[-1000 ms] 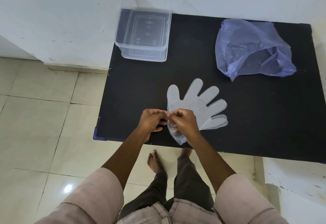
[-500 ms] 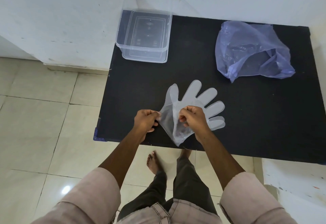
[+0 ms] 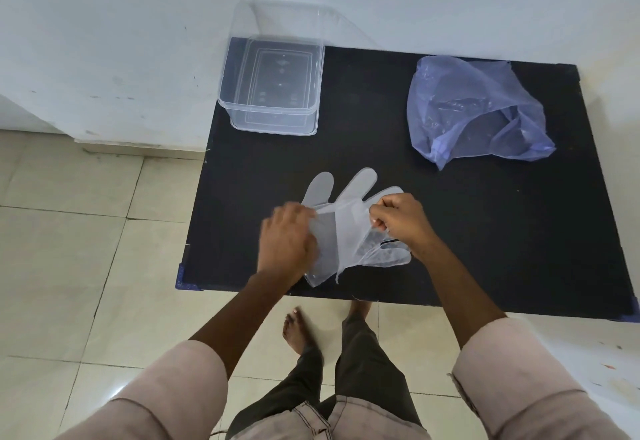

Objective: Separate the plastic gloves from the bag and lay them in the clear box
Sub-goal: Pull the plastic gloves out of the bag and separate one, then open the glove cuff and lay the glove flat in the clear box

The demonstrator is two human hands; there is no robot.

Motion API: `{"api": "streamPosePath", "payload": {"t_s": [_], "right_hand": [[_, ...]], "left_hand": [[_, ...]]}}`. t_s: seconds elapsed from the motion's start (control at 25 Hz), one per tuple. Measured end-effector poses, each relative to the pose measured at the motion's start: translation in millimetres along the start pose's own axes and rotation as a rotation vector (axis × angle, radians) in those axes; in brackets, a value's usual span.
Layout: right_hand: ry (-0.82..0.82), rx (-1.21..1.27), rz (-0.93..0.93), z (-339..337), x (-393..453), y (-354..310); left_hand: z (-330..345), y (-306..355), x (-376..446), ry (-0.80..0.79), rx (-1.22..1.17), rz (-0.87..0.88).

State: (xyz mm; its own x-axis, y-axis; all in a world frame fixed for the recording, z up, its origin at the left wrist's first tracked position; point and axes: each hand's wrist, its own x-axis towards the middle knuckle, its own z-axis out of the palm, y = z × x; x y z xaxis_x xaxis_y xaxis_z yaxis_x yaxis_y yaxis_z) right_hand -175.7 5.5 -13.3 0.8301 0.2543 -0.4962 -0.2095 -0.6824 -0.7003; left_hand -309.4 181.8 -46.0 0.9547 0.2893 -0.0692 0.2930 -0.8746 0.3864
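My left grip (image 3: 287, 240) and right grip (image 3: 398, 219) each pinch the plastic gloves (image 3: 346, 231) near the bench's (image 3: 485, 231) front edge; clear box (image 3: 273, 93) sits at the far left corner.

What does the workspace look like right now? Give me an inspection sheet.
Surface: black table, against a white wall.
Job's things: clear box far left on the table, nothing seen inside; purple bag far right, crumpled; plastic gloves at the near edge, being peeled apart.
Clutter: nothing seen.
Hands: left hand blurred, on the gloves; right hand pinching a glove layer.
Cables: nothing seen.
Surroundings: tiled floor, bare feet under the table.
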Motion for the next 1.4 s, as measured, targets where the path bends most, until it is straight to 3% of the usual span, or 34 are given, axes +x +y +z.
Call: {"api": "streamPosePath", "payload": {"t_s": [0.08, 0.2, 0.48, 0.8, 0.96, 1.12, 1.2, 1.32, 1.4], "right_hand": [[-0.024, -0.024, -0.015, 1, 1, -1], [-0.054, -0.044, -0.041, 1, 2, -4], [-0.018, -0.08, -0.065, -46, 9, -23], [0.051, -0.285, -0.156, -110, -1, -74], [-0.006, -0.382, -0.194, -131, -16, -101], [-0.122, -0.485, -0.268, -147, -31, -126], [-0.174, -0.534, -0.292, -151, -39, -137], [-0.196, -0.609, -0.31, -151, -49, -155], [-0.211, -0.675, -0.337, -148, -54, -166]], "left_hand": [[11, 16, -8, -0.14, 0.046, 0.186], [26, 17, -9, -0.3, 0.097, 0.089], [30, 15, -11, -0.322, 0.095, 0.05], [22, 17, -7, -0.362, 0.112, 0.065], [19, 16, -6, -0.384, 0.137, 0.089], [-1, 28, 8, -0.505, 0.169, 0.063], [-26, 46, 25, -0.362, -0.048, 0.013], [-82, 85, 53, 0.09, -0.48, 0.048], [-122, 108, 68, 0.135, -0.65, 0.184]]}}
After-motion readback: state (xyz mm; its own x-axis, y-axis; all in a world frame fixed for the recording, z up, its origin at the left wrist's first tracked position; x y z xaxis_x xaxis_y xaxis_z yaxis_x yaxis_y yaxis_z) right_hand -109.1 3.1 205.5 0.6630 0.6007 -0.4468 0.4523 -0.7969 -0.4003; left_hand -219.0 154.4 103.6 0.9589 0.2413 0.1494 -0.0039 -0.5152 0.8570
